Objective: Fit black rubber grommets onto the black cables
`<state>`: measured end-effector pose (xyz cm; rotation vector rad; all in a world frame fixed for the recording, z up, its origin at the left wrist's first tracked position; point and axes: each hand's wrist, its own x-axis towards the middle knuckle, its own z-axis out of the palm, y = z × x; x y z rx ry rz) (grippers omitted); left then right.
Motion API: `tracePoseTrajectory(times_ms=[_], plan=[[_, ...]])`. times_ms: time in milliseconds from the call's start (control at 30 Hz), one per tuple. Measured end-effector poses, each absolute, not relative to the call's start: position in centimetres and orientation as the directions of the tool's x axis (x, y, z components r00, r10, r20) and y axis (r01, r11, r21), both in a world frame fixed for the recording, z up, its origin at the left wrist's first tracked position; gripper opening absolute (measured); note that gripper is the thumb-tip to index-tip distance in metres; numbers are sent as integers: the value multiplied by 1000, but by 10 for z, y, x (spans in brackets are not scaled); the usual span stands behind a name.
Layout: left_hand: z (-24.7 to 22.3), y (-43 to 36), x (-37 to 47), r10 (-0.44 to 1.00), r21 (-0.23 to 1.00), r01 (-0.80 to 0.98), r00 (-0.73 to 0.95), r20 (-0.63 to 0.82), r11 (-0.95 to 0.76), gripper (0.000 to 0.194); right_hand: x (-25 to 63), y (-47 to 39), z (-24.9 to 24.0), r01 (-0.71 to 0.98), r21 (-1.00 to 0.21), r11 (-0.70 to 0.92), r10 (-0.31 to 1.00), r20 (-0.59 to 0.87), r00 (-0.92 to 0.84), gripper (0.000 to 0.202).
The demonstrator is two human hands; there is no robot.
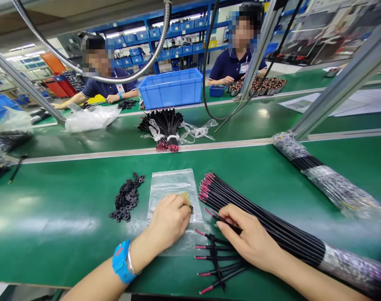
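My left hand [171,219], a blue band on its wrist, is over a clear plastic bag [171,177] with its fingers pinched together. A small black part [191,208] shows at the fingertips, beside small yellow pieces [186,196] on the bag; the fingers partly hide both. In my right hand [248,236] is a black cable [229,223], its thin red-tipped ends pointing left. Beneath that hand several cables [209,246] lie fanned out, with black flat pieces [213,259] near their red ends. Behind it rests a thick bundle of black cables [265,213], wrapped in plastic at the right.
Black flat pieces with holes [127,198] lie piled left of the bag. Another wrapped bundle [331,175] is at right. Tied cables [167,125] lie beyond the metal rail [115,155]. Two people work across the bench near a blue bin [171,90]. A hose [127,78] hangs overhead.
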<state>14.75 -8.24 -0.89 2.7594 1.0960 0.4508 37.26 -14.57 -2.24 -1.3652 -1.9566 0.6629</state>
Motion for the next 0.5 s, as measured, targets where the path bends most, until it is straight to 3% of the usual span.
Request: tracePoseTrajectory(times_ms=[67, 133, 200, 267, 300, 400, 500], plan=[[-7, -82, 152, 666, 189, 639, 715, 213, -746, 15, 373, -145, -22, 593, -733, 334, 942, 234, -241, 11], [-5, -81, 154, 697, 297, 635, 686, 207, -713, 12, 373, -145, -22, 567, -747, 347, 936, 245, -252, 14], [-7, -81, 156, 786, 564, 593, 593, 175, -574, 9, 374, -144, -21, 544, -757, 363, 930, 256, -265, 18], [-9, -82, 159, 872, 844, 441, 485, 62, -306, 8, 375, -143, -20, 531, -762, 369, 926, 257, -275, 21], [-11, -84, 160, 891, 926, 341, 454, -11, -162, 10, 375, -142, -19, 529, -764, 370, 926, 255, -279, 22], [-13, -88, 166, 876, 986, 149, 461, -140, 79, 17, 377, -142, -19, 523, -768, 371, 925, 254, -283, 22], [-13, -91, 169, 864, 989, 103, 483, -140, 103, 21, 378, -142, -19, 515, -779, 358, 928, 236, -287, 22]])
